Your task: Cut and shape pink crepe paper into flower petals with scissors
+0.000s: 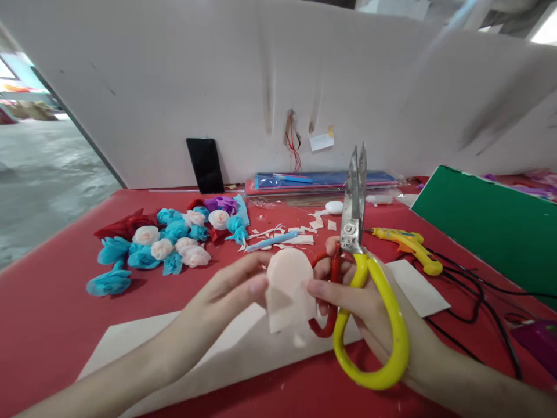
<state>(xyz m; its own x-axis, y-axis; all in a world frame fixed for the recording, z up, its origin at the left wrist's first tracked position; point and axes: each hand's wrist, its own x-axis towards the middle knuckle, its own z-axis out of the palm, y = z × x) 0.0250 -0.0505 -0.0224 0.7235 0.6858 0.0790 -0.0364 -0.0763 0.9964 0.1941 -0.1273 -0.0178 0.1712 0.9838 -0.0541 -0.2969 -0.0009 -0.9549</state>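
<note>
My left hand (237,287) pinches the left edge of a pale pink paper piece (290,284) with a rounded top and straight lower sides. My right hand (357,296) carries scissors (355,215), blades pointing up and nearly closed, one handle loop yellow and the other red. Its thumb also presses on the right edge of the paper piece. Below both hands a large cream paper sheet (209,377) lies on the red tabletop (52,331). Behind the piece are a blue stick (272,241) and pale paper scraps (307,238).
Blue, white, red and purple paper flowers (174,232) lie at left. A black phone (205,165) leans against the white panel (174,75). At right are a yellow glue gun (407,244), black cables (483,290) and a green board (487,226). Plastic-wrapped sheets (322,180) lie at the back.
</note>
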